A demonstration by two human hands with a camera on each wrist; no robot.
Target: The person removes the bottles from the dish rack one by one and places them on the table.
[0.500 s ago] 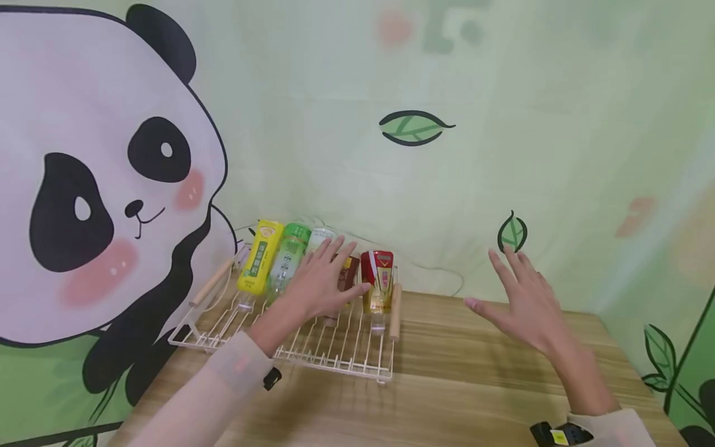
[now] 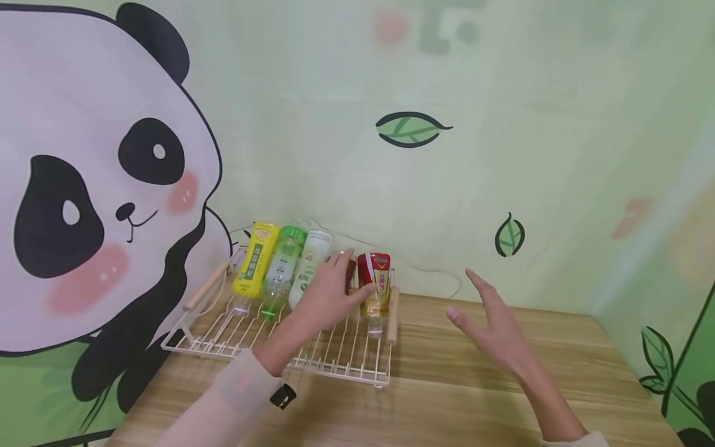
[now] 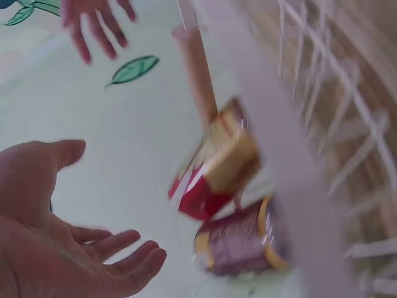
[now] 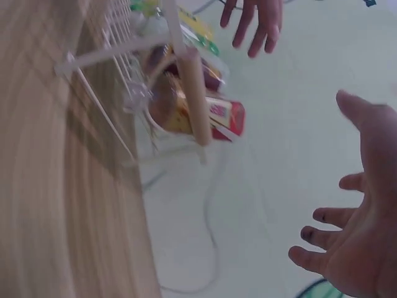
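White wire rack point(image 2: 368, 379) sits left of centre on the wood-grain table point(image 2: 475, 360), a wooden handle on each side: left one point(image 2: 206, 287), right one point(image 2: 393, 315). Five packages in a row on it. From the left we read: yellow pack point(image 2: 256, 261), green-capped clear bottle point(image 2: 283, 267), white bottle point(image 2: 310, 264), brown pack point(image 3: 239, 242), red-and-gold pack point(image 2: 375, 282), the last just beside the right handle. Our left hand point(image 2: 331, 288) is over the right half of the row, hiding most of the brown pack in the head view; thumb overlaps the red-and-gold pack's edge there. Left wrist view shows that palm bare, fingers relaxed and apart, a gap between them and both right-end packs, so we have no grip on anything. Our right hand point(image 2: 497, 329) is in the air over the table, well right of the rack, thumb and fingers spread wide, nothing in it. Left wrist view is blurred around the packs; we can't read the labels there. Black strap point(image 2: 283, 396) shows at our left sleeve point(image 2: 223, 397). Behind: pale green backdrop point(image 2: 313, 74) with a panda point(image 2: 84, 112) printed on the left, thin cord point(image 2: 436, 269) running along its lower part.
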